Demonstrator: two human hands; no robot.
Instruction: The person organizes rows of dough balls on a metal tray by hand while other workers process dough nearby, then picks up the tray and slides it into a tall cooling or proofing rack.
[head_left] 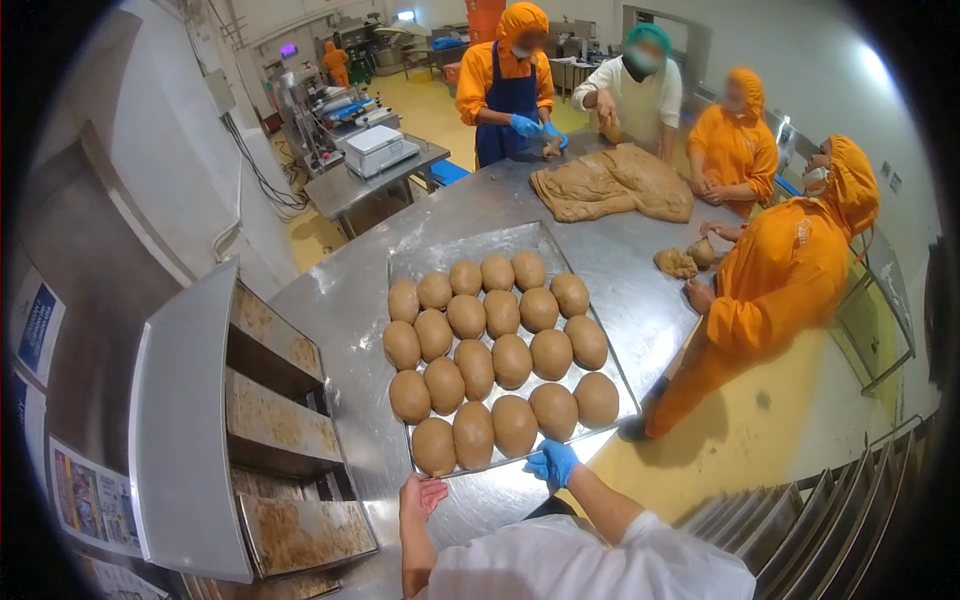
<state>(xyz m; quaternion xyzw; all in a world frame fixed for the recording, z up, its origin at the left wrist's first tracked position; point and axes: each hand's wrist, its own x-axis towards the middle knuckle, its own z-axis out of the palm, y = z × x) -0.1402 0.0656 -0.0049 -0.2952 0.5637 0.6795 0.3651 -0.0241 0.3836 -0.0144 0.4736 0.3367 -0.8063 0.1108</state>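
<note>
A large metal baking tray [490,243] lies on the steel table in front of me. Rows of smooth brown dough balls [512,361] fill most of it, with a bare strip along the far edge. My bare left hand [425,495] is at the tray's near left corner, its fingers curled at the rim. In a blue glove, my right hand [552,464] grips the near rim further right, close to the front row of balls. The undersides of the fingers are partly hidden.
A big slab of dough [612,184] lies on the far part of the steel table [335,275]. Several co-workers stand around it; one in orange [785,270] handles a dough piece [702,252]. Stained metal trays [285,425] are racked at left, with a scale [378,148] beyond.
</note>
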